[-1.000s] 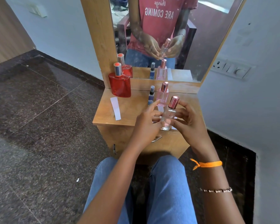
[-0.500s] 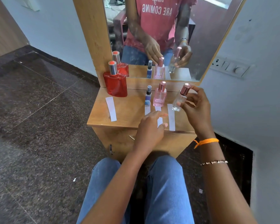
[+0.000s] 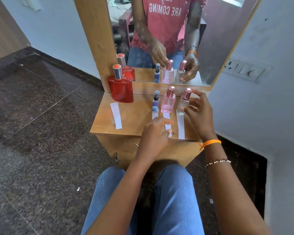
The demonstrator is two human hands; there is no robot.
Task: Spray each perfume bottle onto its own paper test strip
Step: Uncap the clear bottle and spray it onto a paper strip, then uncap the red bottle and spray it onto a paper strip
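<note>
Head view, the only one. Four perfume bottles stand on the wooden dresser top (image 3: 134,116), each behind its own paper strip, and the mirror (image 3: 210,39) is the marker for placing them. The red bottle (image 3: 120,89) stands close under the mirror's left corner, with a white strip (image 3: 116,115) in front of it. Under the mirror's middle stand the small blue spray bottle (image 3: 155,102), the pink bottle (image 3: 168,100) and the clear bottle (image 3: 183,103) in a tight row, the pink one almost touching its neighbours. The clear bottle's strip (image 3: 180,127) runs out to the front edge; the pink bottle's strip (image 3: 167,123) is half covered, and the blue bottle's strip is mostly hidden.

All four bottles wear their caps. Whether any strip is already wet cannot be read from here, so I would judge the spraying at best partly done, possibly not begun.

The right hand (image 3: 199,114) is loosely spread around the clear bottle, fingertips at its cap and side; it looks like a light touch rather than a firm grip, though that is hard to be sure of. The left hand (image 3: 155,133) lies relaxed and open, fingers over the pink bottle's strip, holding nothing.

The right-hand strips end at the dresser's front lip, so a nudge could slide one off. Free room lies between the red bottle and the row; toward the wall beside the mirror's right edge it is tight.
</note>
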